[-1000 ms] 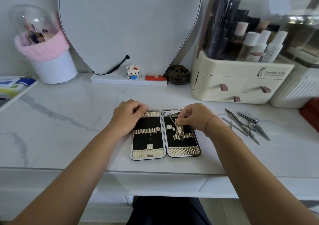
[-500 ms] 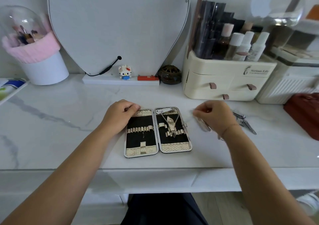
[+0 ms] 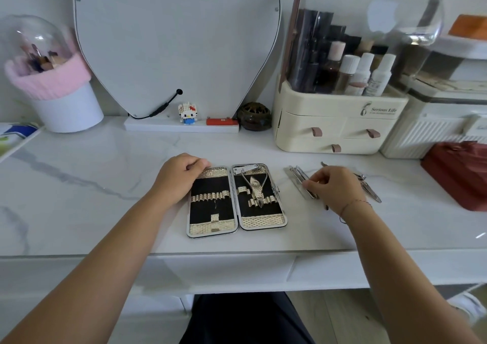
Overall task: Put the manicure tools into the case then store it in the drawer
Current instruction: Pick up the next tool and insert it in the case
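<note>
A gold-trimmed manicure case [image 3: 213, 227] lies open flat on the marble top, black inside. Cuticle nippers [image 3: 255, 188] and a nail clipper [image 3: 246, 169] sit strapped in its right half; the left half's loops hold nothing. My left hand [image 3: 179, 177] rests on the case's top left corner, fingers curled over the edge. To the right of the case lie loose steel tools [image 3: 297, 176]. My right hand [image 3: 332, 185] pinches one of these slim tools at its near end. More tools [image 3: 369, 188] poke out behind that hand.
A cream cosmetic organiser [image 3: 329, 130] with three small drawers stands at the back right, a dark red pouch [image 3: 458, 172] beside it. A mirror [image 3: 171, 40], a pink-rimmed brush holder [image 3: 60, 98] and a small dark jar [image 3: 254, 117] line the back wall. A white drawer front [image 3: 158, 270] runs under the tabletop edge.
My right hand left the case after seating the nippers, moved right to the loose tools and now pinches one. My left hand stayed on the case. The view shifted right.
</note>
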